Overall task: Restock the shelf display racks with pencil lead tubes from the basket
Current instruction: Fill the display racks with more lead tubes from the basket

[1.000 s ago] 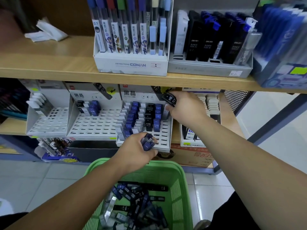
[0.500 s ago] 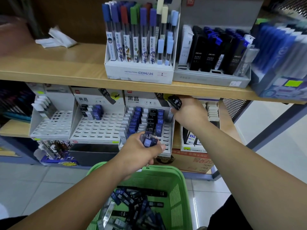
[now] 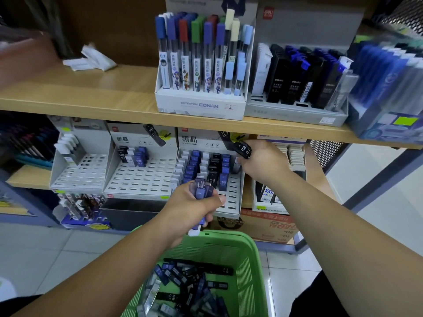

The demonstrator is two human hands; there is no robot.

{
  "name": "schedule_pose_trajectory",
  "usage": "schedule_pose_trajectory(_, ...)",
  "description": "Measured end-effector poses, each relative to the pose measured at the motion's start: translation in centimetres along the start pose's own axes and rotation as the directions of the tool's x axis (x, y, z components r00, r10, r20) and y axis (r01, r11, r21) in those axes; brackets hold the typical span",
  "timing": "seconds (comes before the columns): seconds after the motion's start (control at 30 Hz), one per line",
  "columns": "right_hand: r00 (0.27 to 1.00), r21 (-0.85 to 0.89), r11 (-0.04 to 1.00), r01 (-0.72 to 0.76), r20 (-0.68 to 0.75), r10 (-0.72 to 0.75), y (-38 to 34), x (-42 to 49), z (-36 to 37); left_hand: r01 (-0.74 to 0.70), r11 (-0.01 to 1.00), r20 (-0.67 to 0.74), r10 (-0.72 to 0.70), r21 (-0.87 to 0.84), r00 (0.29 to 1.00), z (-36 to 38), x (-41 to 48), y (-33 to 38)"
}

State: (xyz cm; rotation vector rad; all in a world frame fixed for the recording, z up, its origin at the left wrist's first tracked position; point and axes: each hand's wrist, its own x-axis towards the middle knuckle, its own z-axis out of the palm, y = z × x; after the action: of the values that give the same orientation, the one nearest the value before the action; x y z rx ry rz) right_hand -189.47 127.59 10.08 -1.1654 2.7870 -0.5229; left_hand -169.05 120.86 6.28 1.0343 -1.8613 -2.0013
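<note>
A green basket (image 3: 251, 259) at the bottom holds several black and blue pencil lead tubes (image 3: 187, 284). My left hand (image 3: 192, 207) grips a bundle of blue tubes (image 3: 202, 189) just above the basket, in front of the white slotted rack (image 3: 231, 193) on the lower shelf. That rack is partly filled with blue, black and clear tubes. My right hand (image 3: 263, 160) pinches one black tube marked HB 0.7 (image 3: 242, 151) at the rack's upper right corner, under the upper shelf's edge.
Left of it stand a nearly bare rack (image 3: 142, 177) with a few tubes and another white rack (image 3: 80, 172). The wooden upper shelf (image 3: 91, 97) carries a Conan tube display (image 3: 201, 104) and a grey tray (image 3: 295, 113) of black boxes. A cardboard box (image 3: 270, 225) sits below.
The view has tilted up a little, so the shelves sit lower in frame. My right hand with the black tube stays at the rack's top right; my left hand keeps its bundle.
</note>
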Motion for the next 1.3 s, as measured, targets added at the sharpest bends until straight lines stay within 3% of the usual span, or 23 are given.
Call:
schedule_pose_trajectory(0.33,0.998,-0.127,0.991,0.038,0.052,-0.031,-0.8,-0.1,-0.1,0.071,0.986,0.02,-0.069,-0.151,0.997,-0.1,-0.7,0.9)
schedule_pose_trajectory(0.43,0.994,0.16,0.982,0.106,-0.003,-0.107,-1.0,-0.8,-0.2,0.054,0.987,0.049,-0.047,-0.15,0.998,-0.2,-0.8,0.9)
schedule_pose_trajectory(0.5,0.98,0.447,0.882,0.149,0.049,-0.191,-1.7,-1.9,-0.6,0.051,0.985,0.082,-0.037,-0.167,0.996,-0.1,-0.7,1.0)
schedule_pose_trajectory(0.57,0.954,0.629,0.772,0.088,0.169,-0.246,-2.5,-3.2,-1.1,0.088,0.975,0.106,-0.067,-0.202,0.992,0.0,-0.4,1.1)
schedule_pose_trajectory(0.63,0.925,0.698,0.716,0.013,0.263,-0.273,-2.8,-4.0,-1.5,0.133,0.971,0.123,-0.109,-0.201,0.986,0.2,-0.2,1.3)
schedule_pose_trajectory(0.73,0.922,0.717,0.696,-0.042,0.296,-0.248,-2.6,-4.7,-1.8,0.168,0.959,0.115,-0.145,-0.228,0.983,0.6,0.1,1.3)
schedule_pose_trajectory(0.83,0.93,0.744,0.651,-0.152,0.33,-0.16,-2.2,-5.6,-1.6,0.16,0.888,0.093,-0.133,-0.431,0.987,0.7,0.5,1.3)
schedule_pose_trajectory(1.0,0.855,0.707,0.641,-0.3,0.497,-0.149,-2.0,-8.0,-0.9,0.101,0.763,0.068,-0.075,-0.638,0.995,0.6,1.1,2.0)
schedule_pose_trajectory(1.1,0.822,0.715,0.596,-0.364,0.548,-0.156,-2.1,-9.2,-0.4,0.061,0.743,0.066,-0.023,-0.667,0.998,0.9,1.0,2.0)
schedule_pose_trajectory(1.3,0.838,0.776,0.459,-0.432,0.533,-0.115,-1.9,-10.0,0.0,0.069,0.691,0.087,-0.009,-0.72,0.996,0.9,0.8,2.0)
